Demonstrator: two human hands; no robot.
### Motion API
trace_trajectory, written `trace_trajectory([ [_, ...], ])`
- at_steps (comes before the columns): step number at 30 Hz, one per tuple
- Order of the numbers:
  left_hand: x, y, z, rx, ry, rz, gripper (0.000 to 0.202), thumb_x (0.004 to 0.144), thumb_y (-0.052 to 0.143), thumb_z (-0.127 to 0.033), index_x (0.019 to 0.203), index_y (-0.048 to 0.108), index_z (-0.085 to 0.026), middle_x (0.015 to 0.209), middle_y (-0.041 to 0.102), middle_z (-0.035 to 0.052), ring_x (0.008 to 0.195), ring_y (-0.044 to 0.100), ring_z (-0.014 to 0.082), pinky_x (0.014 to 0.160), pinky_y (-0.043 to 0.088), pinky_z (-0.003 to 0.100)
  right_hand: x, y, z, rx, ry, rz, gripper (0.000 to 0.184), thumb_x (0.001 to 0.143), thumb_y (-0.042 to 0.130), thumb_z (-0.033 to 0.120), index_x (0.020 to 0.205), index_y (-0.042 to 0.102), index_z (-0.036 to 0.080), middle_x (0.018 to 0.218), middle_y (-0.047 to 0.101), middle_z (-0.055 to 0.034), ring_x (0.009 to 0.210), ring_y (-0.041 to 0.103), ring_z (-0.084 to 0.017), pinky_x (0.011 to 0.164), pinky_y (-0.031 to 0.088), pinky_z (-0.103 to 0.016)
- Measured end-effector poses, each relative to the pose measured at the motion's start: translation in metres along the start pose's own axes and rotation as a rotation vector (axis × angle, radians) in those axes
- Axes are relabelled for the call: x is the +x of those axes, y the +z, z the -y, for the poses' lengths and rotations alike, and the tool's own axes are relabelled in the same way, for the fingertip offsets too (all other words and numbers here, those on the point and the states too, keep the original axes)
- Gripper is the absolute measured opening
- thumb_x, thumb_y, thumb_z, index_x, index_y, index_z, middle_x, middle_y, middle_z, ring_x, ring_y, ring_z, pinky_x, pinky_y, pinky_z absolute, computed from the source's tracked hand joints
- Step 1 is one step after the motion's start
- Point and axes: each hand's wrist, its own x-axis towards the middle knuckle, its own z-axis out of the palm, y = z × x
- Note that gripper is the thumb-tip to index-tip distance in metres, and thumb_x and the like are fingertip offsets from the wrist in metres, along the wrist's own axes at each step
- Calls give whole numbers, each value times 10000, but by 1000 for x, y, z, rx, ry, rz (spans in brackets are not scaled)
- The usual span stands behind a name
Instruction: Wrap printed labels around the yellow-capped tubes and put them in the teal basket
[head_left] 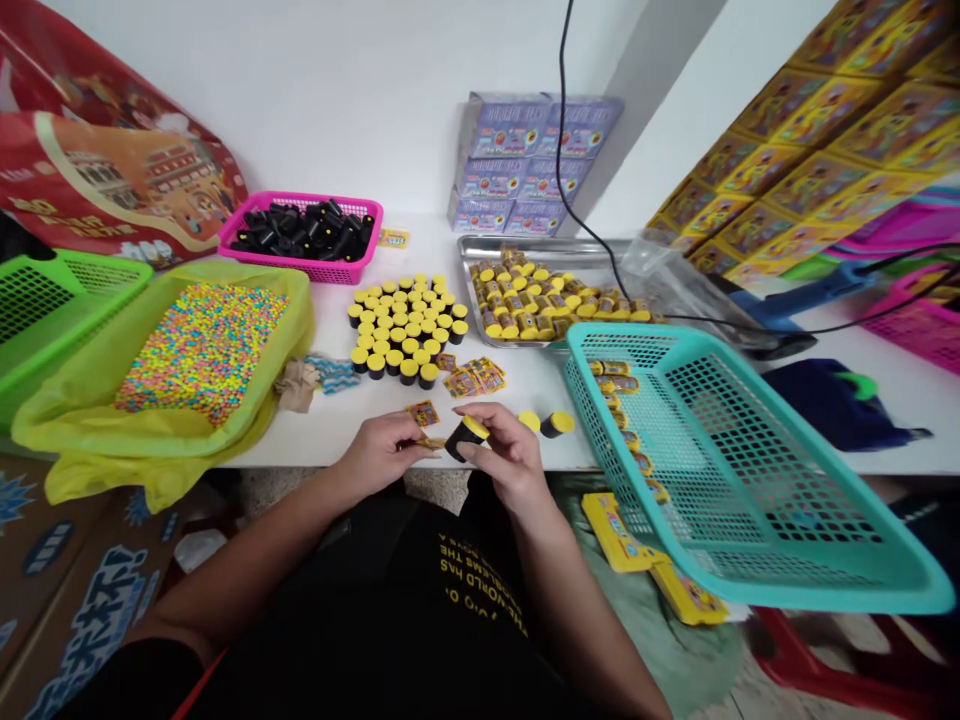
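Observation:
Near the table's front edge, my right hand (504,452) grips a small black canister (457,440) with a yellow lid, tilted to the left. Fingers of my left hand (390,450) pinch a small printed label (430,443) beside the canister. Another printed label (424,413) lies just beyond the left hand. A spread of similar labels (476,378) rests farther back. Behind them stands a cluster of yellow-lidded black canisters (405,325). Two more stand right of my right hand, one a yellow-lidded canister (557,425) in plain view.
Left are a yellow-lined tub of colourful candies (202,350) and a pink basket (300,265) of black canisters. A metal tray (517,342) holds labelled canisters. A turquoise basket (750,450) overhangs the front edge at right. A black cable (562,150) hangs over the tray.

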Motion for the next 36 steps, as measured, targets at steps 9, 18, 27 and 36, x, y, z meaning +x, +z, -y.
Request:
trace_trajectory([
  [9, -4, -2, -7, -152, -64, 57, 193, 808, 698, -354, 753, 733, -172, 684, 588, 32, 627, 535, 129, 542, 397, 220, 4, 1, -3, 62, 87, 42, 301, 719, 789, 348, 988, 698, 247, 859, 670, -7, 789, 593, -176, 720, 488, -313],
  [18, -8, 0, -1, -365, -196, 100, 212, 721, 772, -341, 762, 712, -142, 728, 596, 21, 552, 533, 95, 490, 430, 212, 10, 14, -7, 116, 204, 53, 279, 674, 809, 365, 890, 713, 217, 778, 674, 7, 706, 589, -151, 664, 484, -287],
  [27, -7, 1, 2, -572, -448, 148, 306, 669, 796, -380, 753, 635, -133, 493, 566, -31, 377, 456, 81, 363, 300, 198, 8, 27, -10, 65, 178, -65, 304, 611, 860, 351, 826, 694, 214, 724, 649, 25, 627, 545, -124, 600, 454, -264],
  [36, -8, 12, 8, -812, -496, 94, 387, 613, 860, -395, 821, 699, -111, 711, 658, 23, 603, 575, 111, 548, 421, 223, 4, 31, -12, 86, 202, -109, 295, 633, 848, 372, 773, 655, 199, 705, 630, 25, 603, 552, -121, 555, 462, -259],
])
